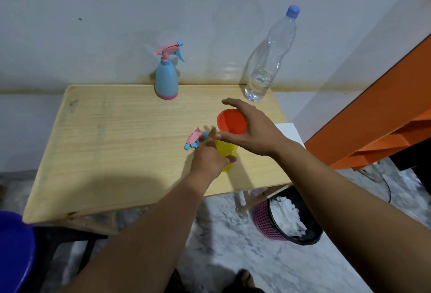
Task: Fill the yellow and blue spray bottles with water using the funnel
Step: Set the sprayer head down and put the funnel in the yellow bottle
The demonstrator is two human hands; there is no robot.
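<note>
My left hand [211,156] has its grip round the yellow spray bottle [225,152], standing near the bench [112,134] front edge. The red funnel [231,121] sits in its neck. My right hand [250,126] hovers over the funnel, grip wide, fingers spread. Detached spray head [195,140] lies just left. Blue spray bottle [166,78] (head on) and water bottle [270,57] stand at the back.

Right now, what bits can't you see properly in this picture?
Head view only:
- Yellow spray bottle: mostly hidden by the left hand and the funnel; water level unknown.
- Funnel spout: hidden by its own bowl and the right hand.
- Blue spray bottle: opaque, contents unknown.
- Blue thing: cut off by the left edge.
</note>
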